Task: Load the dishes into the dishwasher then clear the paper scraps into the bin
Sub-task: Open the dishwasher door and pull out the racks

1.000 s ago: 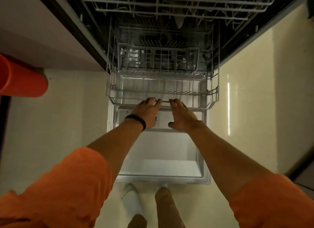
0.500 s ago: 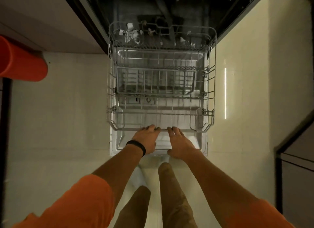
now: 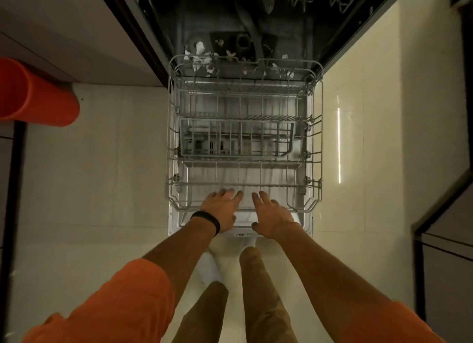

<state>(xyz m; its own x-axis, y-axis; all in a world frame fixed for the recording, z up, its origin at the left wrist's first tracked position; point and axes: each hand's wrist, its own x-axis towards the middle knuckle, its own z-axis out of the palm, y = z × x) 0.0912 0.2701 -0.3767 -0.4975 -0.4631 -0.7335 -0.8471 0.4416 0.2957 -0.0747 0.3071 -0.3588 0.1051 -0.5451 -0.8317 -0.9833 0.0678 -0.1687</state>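
Both hands (image 3: pixel 249 211) over pulled-out lower rack (image 3: pixel 244 138)

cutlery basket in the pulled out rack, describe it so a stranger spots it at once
Start at the open dishwasher's grey wire lower rack, pulled out over the door. Across its middle sits the grey cutlery basket, a long box. Unlike the open wire around it, it is split into narrow slots by close upright bars.

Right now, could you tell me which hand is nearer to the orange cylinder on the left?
Left. The left hand rests at the rack's front rim, on the cylinder's side; the right hand sits beside it, further away.
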